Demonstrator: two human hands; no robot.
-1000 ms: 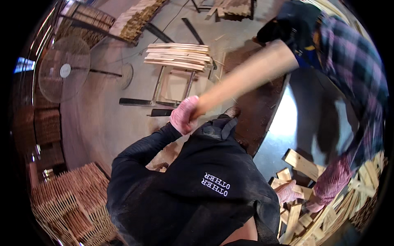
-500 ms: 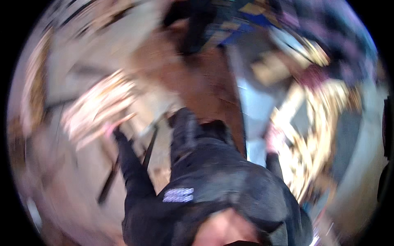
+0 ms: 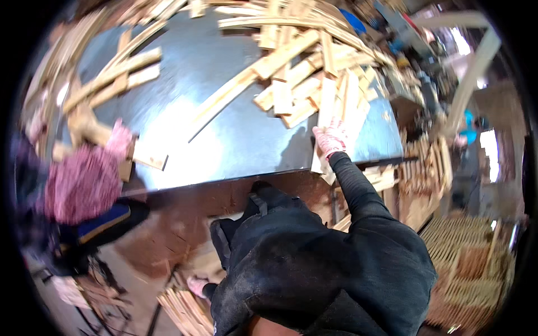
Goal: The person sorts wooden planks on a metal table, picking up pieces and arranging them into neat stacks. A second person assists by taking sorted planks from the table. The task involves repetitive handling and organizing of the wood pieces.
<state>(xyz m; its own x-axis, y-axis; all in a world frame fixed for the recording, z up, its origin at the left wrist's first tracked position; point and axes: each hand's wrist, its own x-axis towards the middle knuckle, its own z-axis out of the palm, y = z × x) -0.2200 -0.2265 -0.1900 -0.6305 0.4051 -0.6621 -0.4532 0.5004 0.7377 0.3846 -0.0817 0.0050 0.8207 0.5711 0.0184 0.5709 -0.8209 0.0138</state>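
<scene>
My right hand (image 3: 330, 138), in a pink-and-white glove, grips the near end of a pale wooden slat (image 3: 327, 103) at the front edge of a grey metal-topped table (image 3: 246, 131). More slats (image 3: 300, 73) lie crisscrossed in a loose pile beyond it. Low at my left side, my left hand (image 3: 197, 284), also gloved, is beside a stack of slats (image 3: 182, 311); its fingers are too small and partly hidden to make out.
A co-worker in a dark pink knit hat (image 3: 84, 182) stands at the left, one gloved hand (image 3: 119, 140) by slats on the table. Stacked slats (image 3: 471, 269) stand at the lower right, with another bundle (image 3: 428, 168) beside the table.
My view has swung to the right, bringing the table from my right side to in front of me. My right hand remains at the table's slats, my left at the stack; the earlier frame is blurred.
</scene>
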